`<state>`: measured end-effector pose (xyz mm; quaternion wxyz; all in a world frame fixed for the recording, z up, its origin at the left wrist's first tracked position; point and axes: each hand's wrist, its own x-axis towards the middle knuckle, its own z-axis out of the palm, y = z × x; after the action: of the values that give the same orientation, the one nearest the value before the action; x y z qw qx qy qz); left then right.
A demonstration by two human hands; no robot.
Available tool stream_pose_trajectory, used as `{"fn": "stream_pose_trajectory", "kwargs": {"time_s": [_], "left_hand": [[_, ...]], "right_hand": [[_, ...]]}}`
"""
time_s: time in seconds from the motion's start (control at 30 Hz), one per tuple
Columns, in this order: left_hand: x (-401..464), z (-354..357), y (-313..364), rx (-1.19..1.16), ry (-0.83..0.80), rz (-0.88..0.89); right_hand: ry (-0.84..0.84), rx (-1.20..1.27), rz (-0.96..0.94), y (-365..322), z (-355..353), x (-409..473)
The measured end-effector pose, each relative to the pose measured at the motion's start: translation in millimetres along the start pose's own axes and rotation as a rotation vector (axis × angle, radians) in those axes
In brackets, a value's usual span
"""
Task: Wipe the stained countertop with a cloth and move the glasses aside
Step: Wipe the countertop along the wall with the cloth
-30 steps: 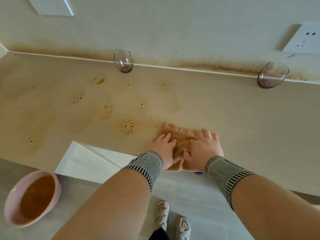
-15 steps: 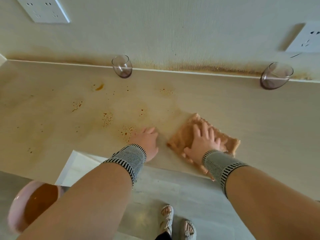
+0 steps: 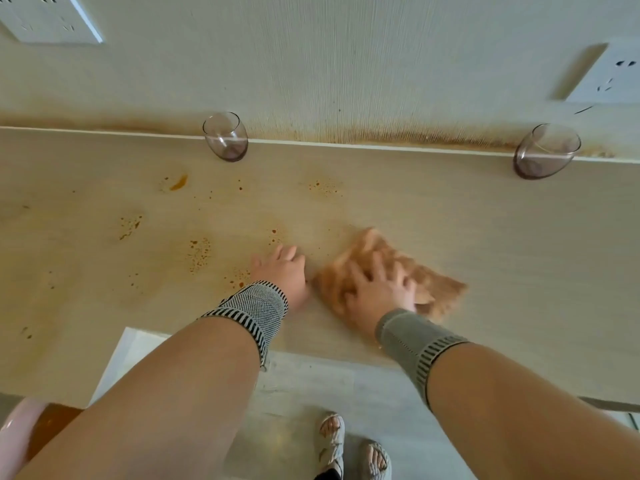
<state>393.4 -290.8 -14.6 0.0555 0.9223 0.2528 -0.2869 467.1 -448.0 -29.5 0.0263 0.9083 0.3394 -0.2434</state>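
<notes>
Since a moment ago right hand (image 3: pixel 379 289) slid cloth (image 3: pixel 391 275) rightward, pressing flat; left hand (image 3: pixel 284 268) rests open on counter (image 3: pixel 485 237); dirty cloth may smear stains (image 3: pixel 199 252)

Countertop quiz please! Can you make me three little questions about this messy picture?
1. True or false: the right hand presses on the cloth.
2. How many glasses stand by the wall? A) one B) two C) four
3. Fill in: the left hand lies flat on the ____.

Key: 1 true. 2 B: one glass, another glass. 3 countertop.
</notes>
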Motion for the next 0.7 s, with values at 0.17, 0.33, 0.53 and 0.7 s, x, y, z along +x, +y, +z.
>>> {"fn": "stream_pose_trajectory", "kwargs": {"time_s": [0.17,0.33,0.53,0.7], "left_hand": [[9,-2,-8,0.015,-0.009,0.000],[17,-6,-21,0.017,0.004,0.000],[33,-16,-24,-0.027,0.008,0.008],[38,-24,-32,0.006,-0.045,0.042]], "right_hand": [[-0.006,-0.010,-0.089,27,-1,18],[-0.001,0.177,0.373,16,-14,37],[-0.043,-0.021,-0.140,4,-12,41],[0.009,0.209,0.452,24,-27,62]]}}
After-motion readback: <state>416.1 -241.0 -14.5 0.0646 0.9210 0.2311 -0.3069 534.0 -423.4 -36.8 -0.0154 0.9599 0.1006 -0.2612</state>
